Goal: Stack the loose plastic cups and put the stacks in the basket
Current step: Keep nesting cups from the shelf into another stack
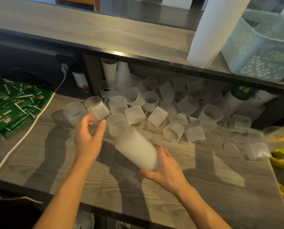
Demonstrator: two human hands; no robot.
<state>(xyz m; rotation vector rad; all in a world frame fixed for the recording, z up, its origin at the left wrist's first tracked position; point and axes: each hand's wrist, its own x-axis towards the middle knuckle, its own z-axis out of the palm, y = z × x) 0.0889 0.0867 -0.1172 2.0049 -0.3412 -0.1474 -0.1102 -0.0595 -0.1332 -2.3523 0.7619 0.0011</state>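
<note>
Several loose ribbed translucent cups (157, 116) lie in a heap at the back of the grey wooden counter (204, 187). My right hand (164, 169) grips the base of a slanted stack of cups (138, 151) whose open end points toward the heap. My left hand (88, 138) hovers with its fingers loosely curved at one ribbed cup (98, 111), which lies on its side; nothing is clearly held in it. The pale blue lattice basket (260, 52) stands on the upper shelf at the far right, with a tall white cup stack (212, 30) leaning beside it.
Green packets (14, 109) are piled at the left, and a white cable (22, 141) runs along them. The upper shelf's dark edge (138, 57) overhangs the heap. A clear cup with yellow and green fruit pieces (280, 151) sits at the right edge. White tubes (116, 73) stand under the shelf.
</note>
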